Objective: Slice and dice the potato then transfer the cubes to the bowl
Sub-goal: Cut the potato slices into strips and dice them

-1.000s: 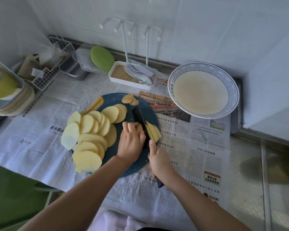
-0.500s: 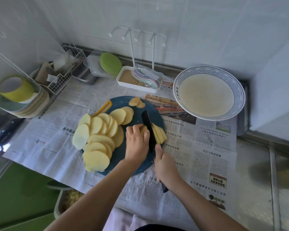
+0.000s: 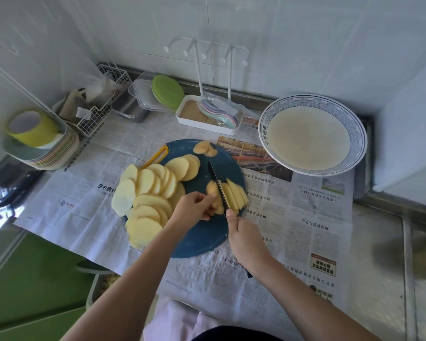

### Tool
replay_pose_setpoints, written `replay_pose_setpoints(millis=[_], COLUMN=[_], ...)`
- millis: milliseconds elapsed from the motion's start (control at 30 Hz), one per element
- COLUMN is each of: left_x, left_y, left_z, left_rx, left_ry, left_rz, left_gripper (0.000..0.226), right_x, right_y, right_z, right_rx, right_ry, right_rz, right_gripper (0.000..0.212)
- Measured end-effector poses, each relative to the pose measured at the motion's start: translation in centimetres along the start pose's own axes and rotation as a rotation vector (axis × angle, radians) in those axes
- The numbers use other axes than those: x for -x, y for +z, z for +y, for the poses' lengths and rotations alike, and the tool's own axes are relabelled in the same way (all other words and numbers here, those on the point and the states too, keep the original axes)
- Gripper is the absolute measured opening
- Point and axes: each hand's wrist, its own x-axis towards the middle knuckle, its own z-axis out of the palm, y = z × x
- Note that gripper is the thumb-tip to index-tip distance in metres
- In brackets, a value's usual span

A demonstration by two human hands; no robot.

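Blue cutting board (image 3: pixel 202 232) on a newspaper-covered table (image 3: pixel 312 217). On its right half, left hand (image 3: pixel 194 207) pinching a stack of potato slices (image 3: pixel 213 190) (partly hidden under fingers). Right hand (image 3: pixel 244 237) wrapped round a black knife (image 3: pixel 217 183), handle mostly hidden, blade beside cut strips (image 3: pixel 235 195). Round slices (image 3: pixel 148 193) fanned over its left edge. Beyond its far-right rim, bowl (image 3: pixel 359 134), contents unclear.

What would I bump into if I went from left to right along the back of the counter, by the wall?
yellow cup → wire basket → green plates → white tray → big bowl
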Motion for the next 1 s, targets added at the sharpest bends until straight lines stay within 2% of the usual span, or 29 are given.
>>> replay_pose_setpoints(millis=[167,367,700,1000], left_x=[-0.6,-0.9,-1.5,-2.9], left_y=[-0.4,-0.9,-1.3,-2.3], left_z=[0.6,0.8,0.7,1.8], left_rx=[0.004,0.021,-0.018,-0.126], left_ry=[-0.064,-0.076,-0.078,-0.124], left_rz=[-0.040,-0.104,-0.157,-0.294], left_gripper=[0.028,0.028,0.029,0.030], right_x=[-0.1,1.2,1.5,1.2], right_y=[-0.7,-2.4,-2.1,-2.4], right_z=[0.4,0.0,-0.3,-0.5], right_rx=[-0.085,-0.414,-0.345,-0.429], right_ry=[0.031,0.090,0.072,0.188], right_rz=[-0.037,-0.101,-0.095,-0.160], right_gripper=[0.060,0.057,0.056,0.054])
